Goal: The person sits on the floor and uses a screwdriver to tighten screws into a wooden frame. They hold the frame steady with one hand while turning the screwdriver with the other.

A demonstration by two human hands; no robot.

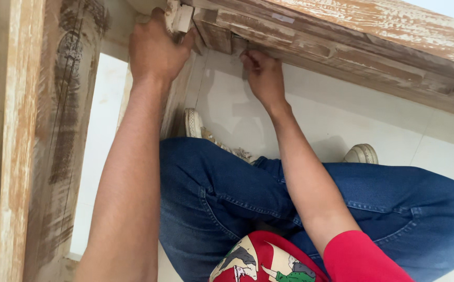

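Seated cross-legged, a person's left hand clamps the wooden frame's corner at upper centre while the right hand pinches a small, unclear tool under the rail; a slip could gouge it.

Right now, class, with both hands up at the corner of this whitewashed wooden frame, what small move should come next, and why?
Probably keep the left hand braced on the corner block while the right hand turns whatever its fingertips pinch under the wooden rail. The fingers sit right at the joint, but the item between them is too small to identify, so this is only a guess.
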